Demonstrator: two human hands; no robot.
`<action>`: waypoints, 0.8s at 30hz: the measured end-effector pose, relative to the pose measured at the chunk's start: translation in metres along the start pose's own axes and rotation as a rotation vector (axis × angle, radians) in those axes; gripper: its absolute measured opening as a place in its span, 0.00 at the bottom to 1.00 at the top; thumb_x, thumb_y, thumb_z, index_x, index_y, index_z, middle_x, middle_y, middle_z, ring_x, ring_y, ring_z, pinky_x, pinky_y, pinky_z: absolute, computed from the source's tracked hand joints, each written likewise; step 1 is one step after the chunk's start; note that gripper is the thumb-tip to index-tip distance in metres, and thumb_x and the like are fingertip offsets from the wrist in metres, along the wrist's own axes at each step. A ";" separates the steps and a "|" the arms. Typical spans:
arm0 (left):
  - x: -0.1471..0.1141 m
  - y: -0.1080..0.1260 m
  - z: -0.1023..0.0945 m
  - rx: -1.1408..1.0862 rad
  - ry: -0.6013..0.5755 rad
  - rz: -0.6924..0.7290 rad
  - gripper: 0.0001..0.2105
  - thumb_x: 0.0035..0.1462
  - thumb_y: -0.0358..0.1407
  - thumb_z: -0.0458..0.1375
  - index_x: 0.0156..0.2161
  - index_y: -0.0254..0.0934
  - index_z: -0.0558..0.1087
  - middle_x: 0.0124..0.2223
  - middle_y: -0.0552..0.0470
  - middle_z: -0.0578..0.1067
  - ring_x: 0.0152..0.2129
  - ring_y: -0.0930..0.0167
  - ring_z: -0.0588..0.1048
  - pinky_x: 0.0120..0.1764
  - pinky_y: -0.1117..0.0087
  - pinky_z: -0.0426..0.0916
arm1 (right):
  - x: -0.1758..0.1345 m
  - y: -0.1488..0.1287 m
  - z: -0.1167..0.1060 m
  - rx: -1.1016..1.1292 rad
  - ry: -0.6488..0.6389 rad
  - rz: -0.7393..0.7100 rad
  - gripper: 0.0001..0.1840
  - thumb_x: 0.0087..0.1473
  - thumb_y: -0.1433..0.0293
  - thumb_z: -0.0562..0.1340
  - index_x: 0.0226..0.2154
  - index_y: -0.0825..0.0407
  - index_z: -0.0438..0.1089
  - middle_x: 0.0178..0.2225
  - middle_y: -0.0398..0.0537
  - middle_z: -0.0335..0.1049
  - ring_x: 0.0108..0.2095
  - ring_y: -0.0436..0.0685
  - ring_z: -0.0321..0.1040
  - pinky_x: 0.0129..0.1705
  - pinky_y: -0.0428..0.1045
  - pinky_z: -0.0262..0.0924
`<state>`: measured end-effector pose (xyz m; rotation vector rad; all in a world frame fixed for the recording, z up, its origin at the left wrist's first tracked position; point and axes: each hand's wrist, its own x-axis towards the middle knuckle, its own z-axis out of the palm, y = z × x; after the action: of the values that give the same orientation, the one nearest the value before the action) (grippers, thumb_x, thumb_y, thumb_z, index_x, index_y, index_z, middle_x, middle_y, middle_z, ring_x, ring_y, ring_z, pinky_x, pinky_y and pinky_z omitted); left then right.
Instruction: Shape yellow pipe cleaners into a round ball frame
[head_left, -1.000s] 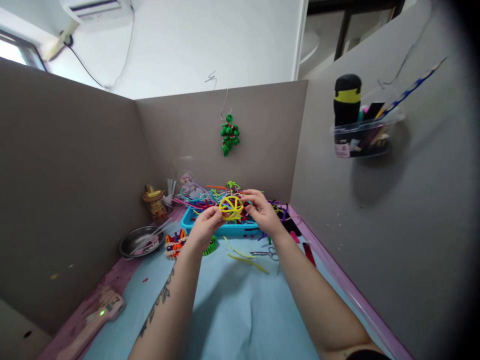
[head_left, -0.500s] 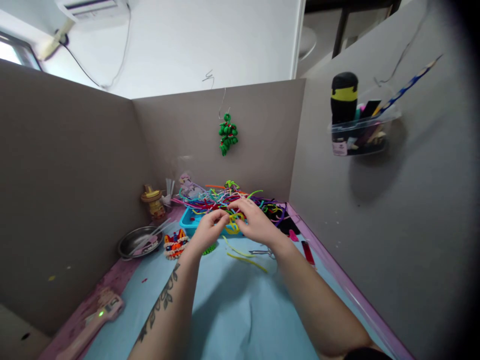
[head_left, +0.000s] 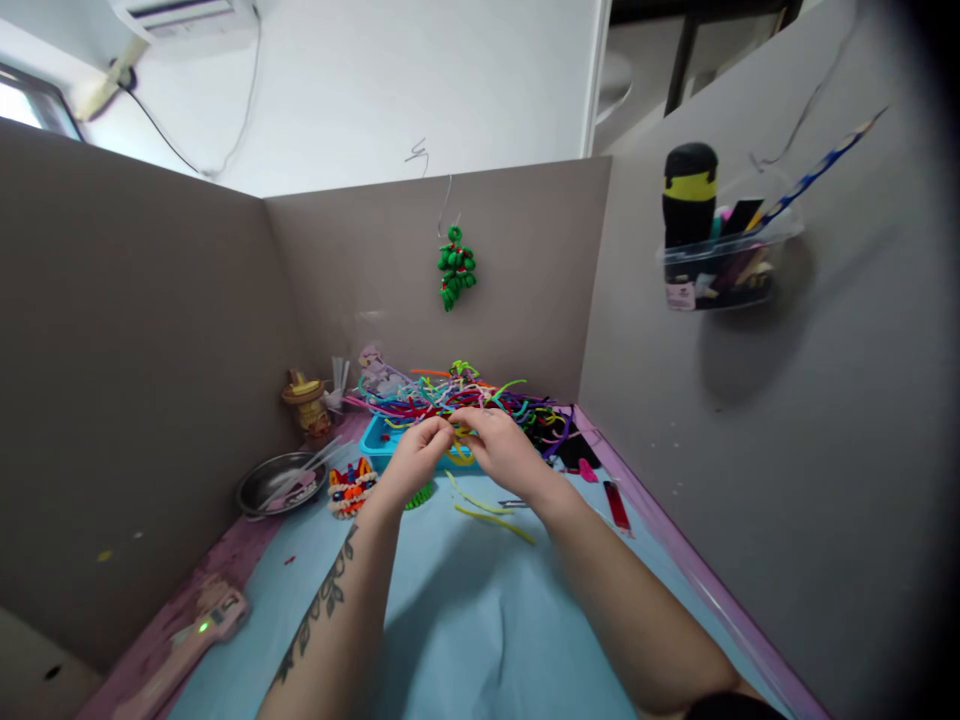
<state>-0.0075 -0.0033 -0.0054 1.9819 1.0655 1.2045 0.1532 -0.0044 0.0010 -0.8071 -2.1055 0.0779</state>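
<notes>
Above the front of the blue basket (head_left: pixel 373 447), my left hand (head_left: pixel 415 460) and my right hand (head_left: pixel 501 452) meet with bent fingers. Both are closed on a yellow pipe cleaner (head_left: pixel 460 458), whose loops hang between them; the fingertips partly hide it. Behind the hands, the basket is heaped with many-coloured pipe cleaners (head_left: pixel 442 392). Two loose yellow-green pipe cleaners (head_left: pixel 495 521) lie on the blue cloth just below. Metal scissors (head_left: pixel 513 504) are mostly covered by my right wrist. A green coiled piece (head_left: pixel 419 496) shows beside my left wrist.
To the left are an orange-and-white beaded-looking craft piece (head_left: pixel 351 490), a metal bowl (head_left: pixel 259 487) and a pink glue gun (head_left: pixel 214 620). A red strip (head_left: pixel 617 506) lies right. Grey partitions (head_left: pixel 517 270) surround the table; a green ornament (head_left: pixel 456 265) hangs at the back.
My right hand has shifted slightly left, closer to my left fingertips. The yellow loops show less between the hands, and the scissors' handles are now hidden behind my right wrist.
</notes>
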 end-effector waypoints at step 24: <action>-0.003 0.008 -0.004 0.032 0.079 0.032 0.12 0.55 0.41 0.49 0.27 0.35 0.65 0.25 0.56 0.64 0.24 0.74 0.61 0.29 0.75 0.57 | 0.001 0.001 -0.003 0.082 0.288 -0.003 0.06 0.50 0.70 0.58 0.29 0.47 0.72 0.40 0.47 0.70 0.46 0.58 0.60 0.51 0.58 0.52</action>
<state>-0.0097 -0.0095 0.0014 1.9975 1.1020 1.3005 0.1558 -0.0038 0.0035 -0.7206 -1.8201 0.0430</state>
